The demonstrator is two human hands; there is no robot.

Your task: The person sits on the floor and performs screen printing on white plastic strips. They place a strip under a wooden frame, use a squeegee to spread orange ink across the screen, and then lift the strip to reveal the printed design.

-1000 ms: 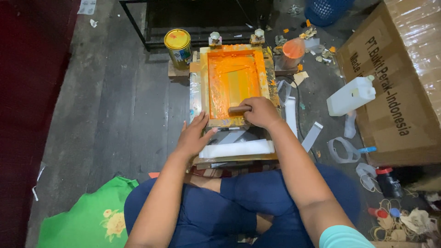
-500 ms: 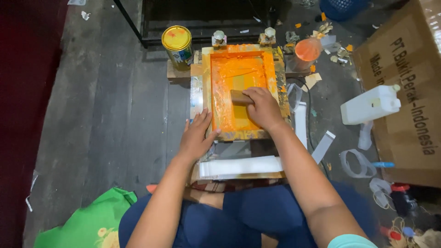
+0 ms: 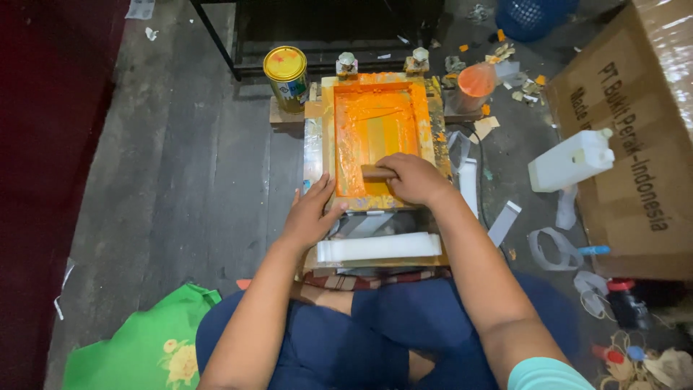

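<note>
A small wooden screen-printing frame (image 3: 328, 137) smeared with orange ink lies on a low board in front of my crossed legs. My right hand (image 3: 411, 177) grips a wooden squeegee (image 3: 374, 172) pressed on the mesh near the frame's near end. My left hand (image 3: 312, 213) rests flat with spread fingers on the frame's near left corner. A stack of white strips (image 3: 379, 247) lies on the board just below the frame.
A yellow-lidded tin can (image 3: 286, 76) stands left of the frame's far end, an orange-stained cup (image 3: 475, 85) to its right. A white plastic jug (image 3: 570, 160) and a large cardboard box (image 3: 635, 137) sit at right. A green cloth (image 3: 141, 347) lies at lower left.
My right hand has drawn the squeegee toward me along the orange mesh. My left hand has stayed on the frame's near left corner. The view has shifted slightly.
</note>
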